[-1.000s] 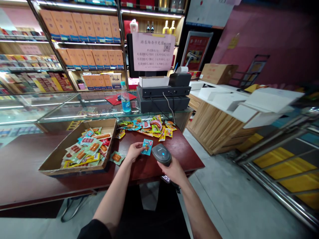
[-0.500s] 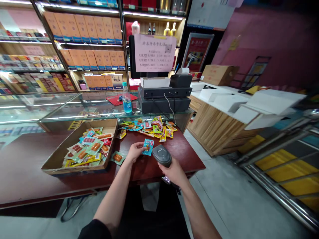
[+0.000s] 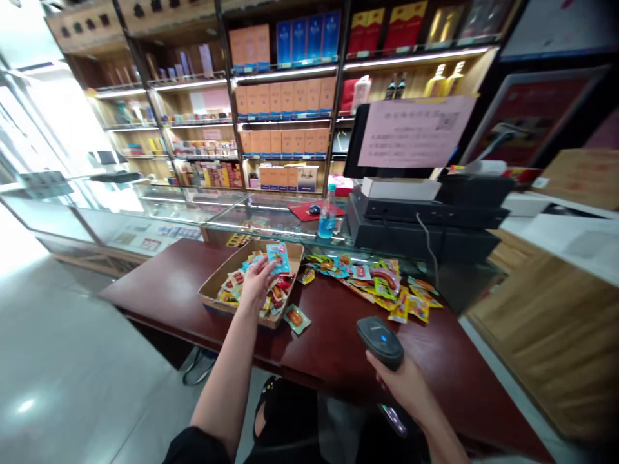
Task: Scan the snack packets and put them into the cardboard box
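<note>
My left hand [image 3: 257,283] is over the cardboard box [image 3: 213,298], its fingers closed on a blue snack packet [image 3: 277,258]. Under it, snack packets [image 3: 236,281] in several colours fill the box. My right hand [image 3: 403,380] grips a dark barcode scanner [image 3: 381,341], held above the table's front edge with a blue light showing on top. Just right of the box lies a single green-edged sausage packet [image 3: 296,319]. A loose heap of snack packets [image 3: 382,283] is spread along the back of the table.
The dark red table [image 3: 333,348] stands against a glass display counter [image 3: 232,212]. On the counter are a bottle of blue drink [image 3: 327,216], a red folder [image 3: 302,211] and a monitor with a pink sign [image 3: 416,132]. A wooden cabinet [image 3: 536,322] stands at right.
My left hand has carried the blue packet left, from in front of the scanner to over the box. The scanner stays in my right hand, and the view has turned left.
</note>
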### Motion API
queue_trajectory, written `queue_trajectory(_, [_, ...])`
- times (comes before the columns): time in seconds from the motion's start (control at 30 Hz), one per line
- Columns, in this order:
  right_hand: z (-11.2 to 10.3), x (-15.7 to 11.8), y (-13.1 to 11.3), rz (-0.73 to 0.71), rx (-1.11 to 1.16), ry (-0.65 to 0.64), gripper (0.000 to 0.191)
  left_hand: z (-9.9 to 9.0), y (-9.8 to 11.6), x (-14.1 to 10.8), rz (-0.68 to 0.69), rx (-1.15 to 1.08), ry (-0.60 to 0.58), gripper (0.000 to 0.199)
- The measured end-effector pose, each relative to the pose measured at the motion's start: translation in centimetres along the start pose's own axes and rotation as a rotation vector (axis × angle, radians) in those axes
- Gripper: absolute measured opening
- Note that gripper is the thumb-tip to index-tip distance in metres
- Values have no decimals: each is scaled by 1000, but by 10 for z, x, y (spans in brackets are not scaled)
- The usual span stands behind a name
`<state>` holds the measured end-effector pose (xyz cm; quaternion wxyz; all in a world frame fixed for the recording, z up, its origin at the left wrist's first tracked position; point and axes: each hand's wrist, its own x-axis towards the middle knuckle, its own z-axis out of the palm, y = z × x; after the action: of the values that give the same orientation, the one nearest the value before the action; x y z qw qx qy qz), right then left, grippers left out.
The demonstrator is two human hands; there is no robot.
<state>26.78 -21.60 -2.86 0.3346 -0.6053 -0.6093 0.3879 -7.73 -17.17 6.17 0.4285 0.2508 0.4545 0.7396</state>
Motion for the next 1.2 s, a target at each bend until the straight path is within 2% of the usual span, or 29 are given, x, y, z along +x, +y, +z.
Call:
queue_trajectory(0.07, [2, 5, 0, -12, -7, -13, 33, -16, 10, 5, 96, -21, 150, 52])
queue_trajectory(0.13, [4, 7, -2, -19, -9, -17, 34, -24, 11, 6, 152, -10, 202, 52])
queue_trajectory(0.23, [4, 6, -9, -51, -19, -14, 33, -20, 0, 2, 117, 15, 114, 48])
queue_trajectory(0.37, [1, 2, -16, -59, 11, 8, 31, 4, -21, -12, 38, 175, -51, 45])
queue_trajectory(0.43, [-1, -1, -17, -36, 25, 21, 32, 16, -33, -24, 56, 415, -184, 39])
queue_trajectory(0.53, [-4, -4, -16, -30, 34, 48, 33, 25, -51, -50, 169, 985, -369, 29])
queue_trajectory(0.6, [-6, -6, -16, -47, 37, 70, 32, 28, -64, -67, 230, 1364, -400, 27])
queue_trajectory(0.67, [-8, -9, -16, -60, 44, 76, 31, 30, -75, -81, 232, 1634, -388, 31])
queue_trajectory(0.77, [-13, -14, -18, -67, 47, 70, 30, 37, -90, -91, 241, 1810, -394, 34])
queue_trajectory(0.9, [-21, -20, -18, -53, 32, 80, 29, 49, -105, -88, 394, 1745, -514, 26])
queue_trajectory(1.0, [-25, -24, -16, -46, 46, 103, 29, 58, -116, -80, 437, 1626, -549, 27])
queue_trajectory(1.1, [-29, -27, -12, -59, 51, 137, 32, 69, -127, -70, 372, 1341, -522, 27])
queue_trajectory(1.2, [-33, -30, -10, -79, 42, 166, 34, 82, -135, -59, 164, 867, -463, 25])
